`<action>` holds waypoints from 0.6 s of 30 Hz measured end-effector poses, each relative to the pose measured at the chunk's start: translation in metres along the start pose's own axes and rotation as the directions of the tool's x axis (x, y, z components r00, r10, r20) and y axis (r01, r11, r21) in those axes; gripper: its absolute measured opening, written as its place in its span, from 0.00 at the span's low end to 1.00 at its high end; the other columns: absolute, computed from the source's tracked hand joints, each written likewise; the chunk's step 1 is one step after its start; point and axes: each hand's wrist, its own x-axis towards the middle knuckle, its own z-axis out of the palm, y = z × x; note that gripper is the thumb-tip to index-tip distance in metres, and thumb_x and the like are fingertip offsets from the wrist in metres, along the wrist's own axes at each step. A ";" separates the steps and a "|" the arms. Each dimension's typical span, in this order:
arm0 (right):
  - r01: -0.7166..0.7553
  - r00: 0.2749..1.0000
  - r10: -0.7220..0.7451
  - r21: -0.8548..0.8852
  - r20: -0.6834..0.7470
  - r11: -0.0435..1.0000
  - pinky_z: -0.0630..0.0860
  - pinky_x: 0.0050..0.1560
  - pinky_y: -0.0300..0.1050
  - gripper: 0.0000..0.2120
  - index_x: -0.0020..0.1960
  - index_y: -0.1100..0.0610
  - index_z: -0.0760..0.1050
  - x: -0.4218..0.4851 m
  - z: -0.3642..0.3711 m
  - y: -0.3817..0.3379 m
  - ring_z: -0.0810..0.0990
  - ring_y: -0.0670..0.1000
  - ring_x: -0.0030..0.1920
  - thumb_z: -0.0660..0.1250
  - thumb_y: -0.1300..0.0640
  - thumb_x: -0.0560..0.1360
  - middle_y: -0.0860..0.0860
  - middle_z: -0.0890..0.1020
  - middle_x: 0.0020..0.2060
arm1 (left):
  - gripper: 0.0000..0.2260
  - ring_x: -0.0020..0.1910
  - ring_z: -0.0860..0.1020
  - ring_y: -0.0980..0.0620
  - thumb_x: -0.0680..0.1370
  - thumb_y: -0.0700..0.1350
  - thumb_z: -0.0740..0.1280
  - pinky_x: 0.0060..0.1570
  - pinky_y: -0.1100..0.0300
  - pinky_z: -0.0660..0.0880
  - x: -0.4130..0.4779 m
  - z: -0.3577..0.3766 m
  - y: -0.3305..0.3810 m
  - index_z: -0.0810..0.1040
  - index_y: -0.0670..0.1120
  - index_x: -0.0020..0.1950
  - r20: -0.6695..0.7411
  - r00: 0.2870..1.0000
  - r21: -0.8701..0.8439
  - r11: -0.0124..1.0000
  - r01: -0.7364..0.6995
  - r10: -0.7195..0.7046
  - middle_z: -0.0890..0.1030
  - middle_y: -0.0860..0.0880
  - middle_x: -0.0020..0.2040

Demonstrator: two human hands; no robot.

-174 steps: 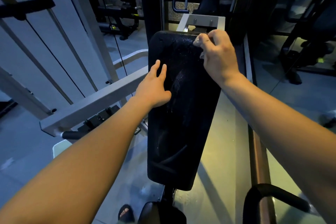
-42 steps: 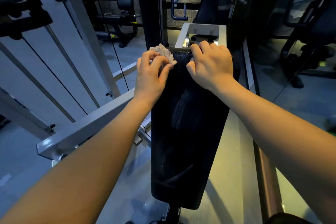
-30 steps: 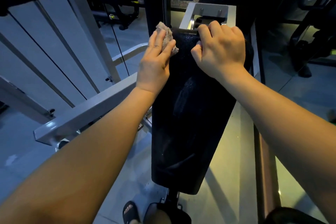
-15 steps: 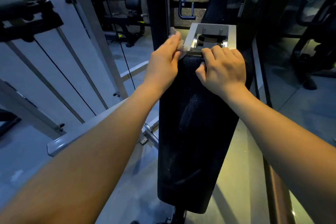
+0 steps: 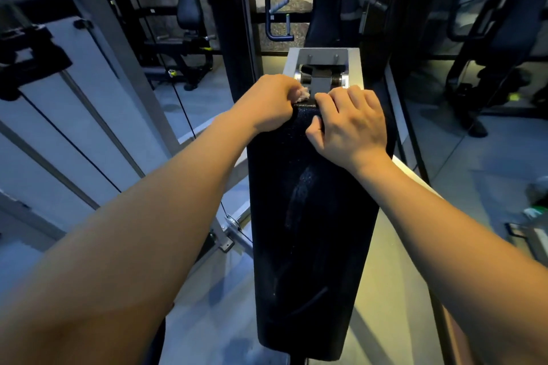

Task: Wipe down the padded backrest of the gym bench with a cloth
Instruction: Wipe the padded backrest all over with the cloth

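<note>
Since half a second ago, left hand [image 5: 268, 104] has curled, clenched around the cloth [image 5: 303, 94] at the backrest [image 5: 311, 216] far edge. Right hand [image 5: 347, 124] grips that edge, bracing. Lower padding apparently remains unwiped.

Both arms reach out straight ahead. The left hand [image 5: 268, 104] is curled into a fist, knuckles up. The right hand [image 5: 350, 124] sits close beside it, palm down, fingers [image 5: 326, 101] bent and gripping.
</note>
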 end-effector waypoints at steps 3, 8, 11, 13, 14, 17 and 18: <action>0.002 1.000 -0.002 0.009 -0.007 1.000 0.68 0.49 0.54 0.19 0.55 0.59 0.79 0.000 0.000 0.001 0.76 0.60 0.47 0.58 0.47 0.79 0.57 0.81 0.46 | 0.11 0.50 0.78 0.48 0.81 0.39 0.61 0.47 0.56 0.71 0.005 -0.010 -0.017 0.82 0.46 0.55 0.006 0.998 -0.029 0.997 0.067 -0.067 0.82 0.49 0.49; -0.010 1.000 0.009 -0.017 -0.028 1.000 0.68 0.48 0.54 0.19 0.56 0.59 0.79 0.001 0.004 -0.001 0.75 0.61 0.46 0.59 0.46 0.79 0.57 0.80 0.46 | 0.13 0.49 0.78 0.50 0.85 0.43 0.58 0.50 0.58 0.73 -0.024 0.010 -0.065 0.83 0.44 0.58 -0.063 0.955 -0.425 0.874 0.235 -0.288 0.83 0.50 0.47; -0.011 0.999 0.009 -0.054 -0.045 0.998 0.67 0.47 0.54 0.18 0.55 0.59 0.79 0.000 0.004 -0.002 0.75 0.61 0.45 0.59 0.47 0.78 0.57 0.80 0.45 | 0.15 0.58 0.77 0.51 0.86 0.43 0.57 0.65 0.53 0.71 -0.025 0.019 -0.063 0.80 0.44 0.65 -0.076 0.944 -0.544 0.807 0.230 -0.320 0.82 0.46 0.61; -0.005 0.999 0.002 -0.054 -0.051 0.999 0.67 0.47 0.54 0.18 0.56 0.59 0.79 0.000 0.005 -0.003 0.75 0.60 0.45 0.59 0.47 0.78 0.58 0.80 0.45 | 0.14 0.61 0.76 0.50 0.85 0.42 0.57 0.65 0.54 0.70 -0.013 0.010 -0.056 0.80 0.44 0.65 -0.067 0.961 -0.485 0.851 0.203 -0.268 0.81 0.46 0.63; -0.002 0.999 -0.001 -0.050 -0.054 0.999 0.67 0.47 0.53 0.18 0.56 0.59 0.79 0.000 0.006 -0.003 0.75 0.60 0.45 0.59 0.47 0.79 0.58 0.80 0.45 | 0.14 0.62 0.76 0.48 0.85 0.41 0.58 0.64 0.54 0.71 -0.008 0.006 -0.054 0.81 0.45 0.63 -0.067 0.974 -0.430 0.887 0.168 -0.217 0.81 0.46 0.63; -0.001 0.998 -0.002 -0.050 -0.064 0.999 0.67 0.48 0.53 0.18 0.57 0.59 0.79 0.000 0.006 -0.002 0.75 0.60 0.46 0.58 0.47 0.79 0.58 0.80 0.46 | 0.13 0.60 0.77 0.48 0.82 0.40 0.59 0.62 0.52 0.74 -0.011 0.008 -0.053 0.82 0.48 0.59 -0.100 0.993 -0.316 0.948 0.029 -0.063 0.82 0.49 0.59; 0.000 0.998 -0.003 -0.050 -0.063 0.999 0.67 0.48 0.53 0.19 0.57 0.59 0.79 0.000 0.006 -0.002 0.75 0.60 0.46 0.58 0.47 0.79 0.58 0.80 0.46 | 0.12 0.60 0.78 0.50 0.83 0.42 0.59 0.63 0.51 0.74 -0.018 0.013 -0.055 0.82 0.48 0.59 -0.150 0.988 -0.340 0.940 -0.012 -0.042 0.82 0.50 0.58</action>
